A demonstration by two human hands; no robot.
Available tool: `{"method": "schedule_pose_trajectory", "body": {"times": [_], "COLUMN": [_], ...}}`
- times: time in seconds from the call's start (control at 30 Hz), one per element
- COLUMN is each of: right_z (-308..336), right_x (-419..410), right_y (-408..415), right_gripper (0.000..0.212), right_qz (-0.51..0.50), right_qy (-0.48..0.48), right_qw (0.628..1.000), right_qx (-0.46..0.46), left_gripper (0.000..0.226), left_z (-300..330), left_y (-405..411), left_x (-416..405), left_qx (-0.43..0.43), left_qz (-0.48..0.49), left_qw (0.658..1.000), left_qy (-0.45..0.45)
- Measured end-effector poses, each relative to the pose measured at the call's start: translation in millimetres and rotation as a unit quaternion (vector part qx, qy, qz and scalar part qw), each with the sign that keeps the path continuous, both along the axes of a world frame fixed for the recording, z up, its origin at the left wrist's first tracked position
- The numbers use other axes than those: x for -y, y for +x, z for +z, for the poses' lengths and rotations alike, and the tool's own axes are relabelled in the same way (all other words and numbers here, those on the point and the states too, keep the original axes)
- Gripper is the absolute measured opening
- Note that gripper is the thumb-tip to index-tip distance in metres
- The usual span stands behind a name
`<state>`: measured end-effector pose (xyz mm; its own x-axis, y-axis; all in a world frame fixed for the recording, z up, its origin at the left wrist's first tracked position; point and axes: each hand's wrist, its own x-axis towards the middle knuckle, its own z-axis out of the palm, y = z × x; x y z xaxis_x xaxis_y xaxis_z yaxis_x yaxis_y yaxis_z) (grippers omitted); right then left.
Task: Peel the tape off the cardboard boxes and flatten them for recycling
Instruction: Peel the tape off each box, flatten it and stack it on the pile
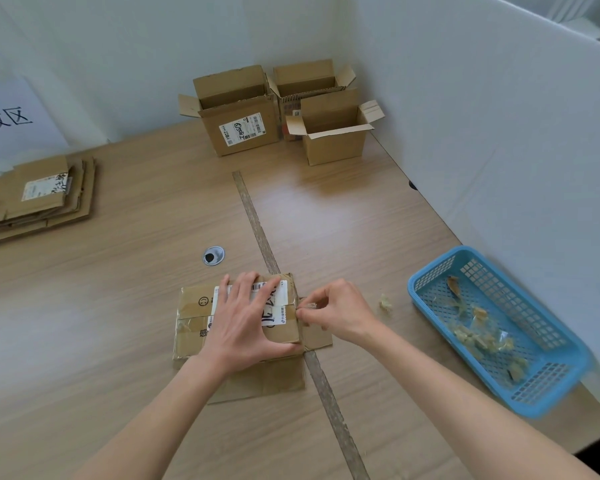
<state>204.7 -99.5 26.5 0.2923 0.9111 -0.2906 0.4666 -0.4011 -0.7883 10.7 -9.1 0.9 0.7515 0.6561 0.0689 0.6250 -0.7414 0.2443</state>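
While the left hand (246, 318) lies flat with fingers spread on top of the cardboard box (194, 327), pressing it to the wooden table (118, 306), the right hand (336, 311) sits at the box's right edge with thumb and fingertips pinching a bit of clear tape (307, 306) there. This box rests near the table's front, across a dark seam (257, 223) that runs away along the tabletop, and carries a white shipping label (274, 299) partly hidden under the left hand. Just right of the right hand a small crumpled scrap (386, 303) lies on the wood, and beyond it a blue plastic basket (426, 292) holds more crumpled tape pieces (478, 336). Farther back on the left is a stack of flattened boxes (42, 199). Against the far white wall stand three open boxes (284, 112), touching one another.
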Motion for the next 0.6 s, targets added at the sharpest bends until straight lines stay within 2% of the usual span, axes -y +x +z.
{"method": "schedule_pose_trajectory", "body": {"times": [0.1,0.3,0.43,0.6], "right_z": [4.4,4.3,5.1,3.9], "right_x": [-3.9,0.1,-3.1,0.2], "right_y": [1.2,-13.2,-17.0,-16.2], "right_gripper": [0.010,0.008,0.018,0.020], "right_qz": [0.028,-0.004,0.037,0.058], "right_qy": [-0.007,-0.003,0.010,0.028], "right_qw": [0.998,0.992,0.977,0.974], "right_qx": [0.054,0.126,0.212,0.217], "left_gripper": [0.123,0.122,0.123,0.122], "left_z": [-0.6,-4.2,-4.8,-4.4], "left_y": [0.0,0.9,0.1,-0.3], "left_x": [-1.0,-0.7,-0.7,0.2], "left_qx": [-0.003,-0.001,-0.003,0.003], "left_qz": [0.000,0.002,0.005,0.005], "left_qw": [1.000,1.000,1.000,1.000], "left_qy": [0.002,0.008,0.010,0.008]}}
